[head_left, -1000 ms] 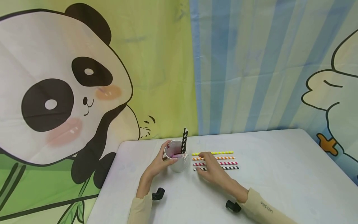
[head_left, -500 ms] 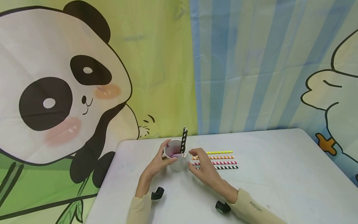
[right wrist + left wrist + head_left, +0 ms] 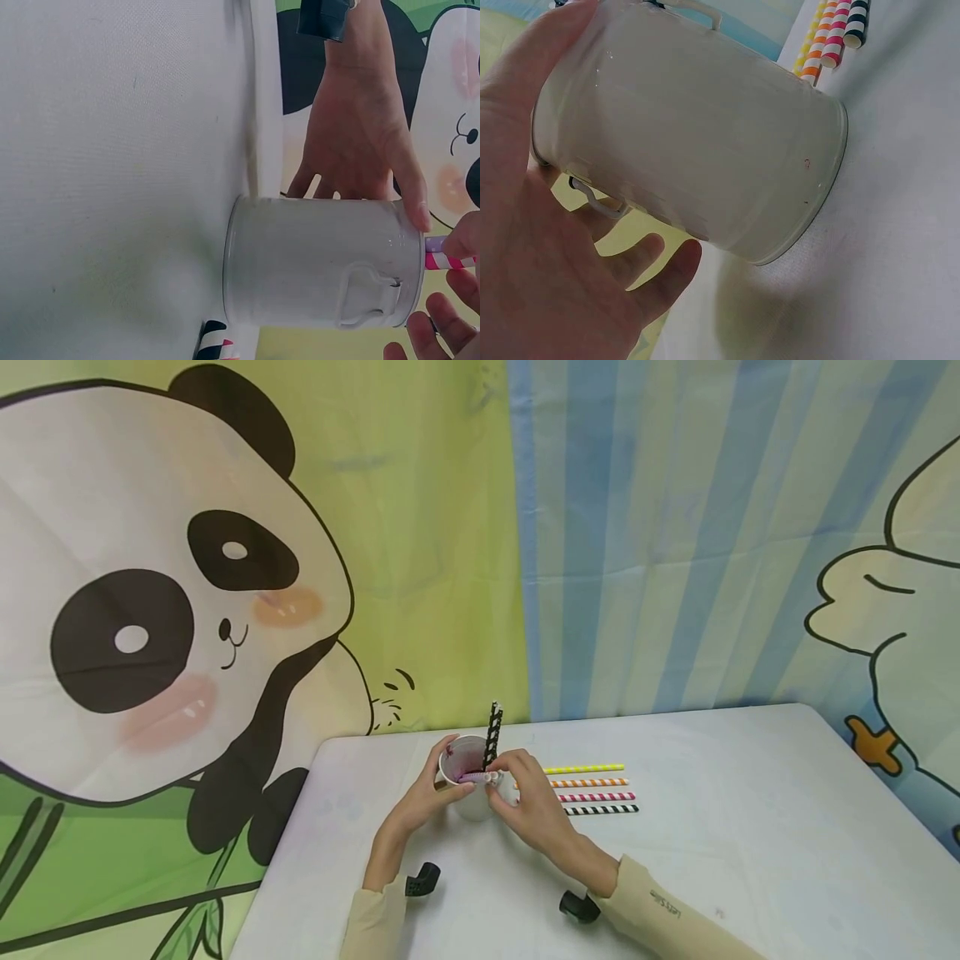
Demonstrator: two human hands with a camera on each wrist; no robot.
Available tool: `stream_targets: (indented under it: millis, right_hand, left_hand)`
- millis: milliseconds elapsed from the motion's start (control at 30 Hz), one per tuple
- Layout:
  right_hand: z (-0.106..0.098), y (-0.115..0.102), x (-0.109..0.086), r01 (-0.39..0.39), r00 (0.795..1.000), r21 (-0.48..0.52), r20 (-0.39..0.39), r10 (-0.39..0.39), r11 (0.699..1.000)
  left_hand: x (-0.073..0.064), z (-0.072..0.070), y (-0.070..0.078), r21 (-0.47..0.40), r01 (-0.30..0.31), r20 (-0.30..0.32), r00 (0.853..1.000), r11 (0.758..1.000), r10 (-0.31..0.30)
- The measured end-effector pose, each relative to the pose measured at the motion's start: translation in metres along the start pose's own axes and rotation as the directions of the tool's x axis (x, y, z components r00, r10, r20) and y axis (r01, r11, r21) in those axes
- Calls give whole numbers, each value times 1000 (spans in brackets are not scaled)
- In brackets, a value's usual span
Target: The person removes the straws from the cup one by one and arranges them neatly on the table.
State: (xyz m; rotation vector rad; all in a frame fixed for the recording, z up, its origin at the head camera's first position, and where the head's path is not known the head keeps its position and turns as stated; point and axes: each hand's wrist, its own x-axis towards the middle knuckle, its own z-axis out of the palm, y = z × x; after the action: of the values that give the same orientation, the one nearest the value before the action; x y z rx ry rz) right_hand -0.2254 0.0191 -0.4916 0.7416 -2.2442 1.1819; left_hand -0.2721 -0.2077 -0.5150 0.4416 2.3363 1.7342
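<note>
One white cup [image 3: 472, 810] stands upright on the table [image 3: 735, 827], near the back edge. Your left hand [image 3: 422, 803] grips its left side, thumb by the rim. Your right hand [image 3: 534, 803] has its fingertips at the right side of the rim, right by a purple straw [image 3: 434, 244] and a pink striped straw [image 3: 438, 261]; I cannot tell if they pinch one. Tall black straws [image 3: 492, 735] poke up just behind. Four paper straws [image 3: 596, 797] lie side by side on the right, partly covered by your hand. Past them, the table stretches wide to its right edge.
</note>
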Motion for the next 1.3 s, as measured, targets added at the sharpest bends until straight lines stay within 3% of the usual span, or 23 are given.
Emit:
stream_targets:
  millis: [367,633,1300]
  right_hand:
    - [0,0,2,-26,1000,6,18,26,1000]
    - [-2,-1,4,3,1000,6,-4,-3,1000]
    - [-28,-20,7,-8,997,87,-75,15,996]
  left_hand:
    - [0,2,2,-9,-2,8,1000,1000,2]
    - [0,2,2,-16,-12,11,1000,1000,12]
    - [0,0,2,2,18,-3,1000,1000,-18]
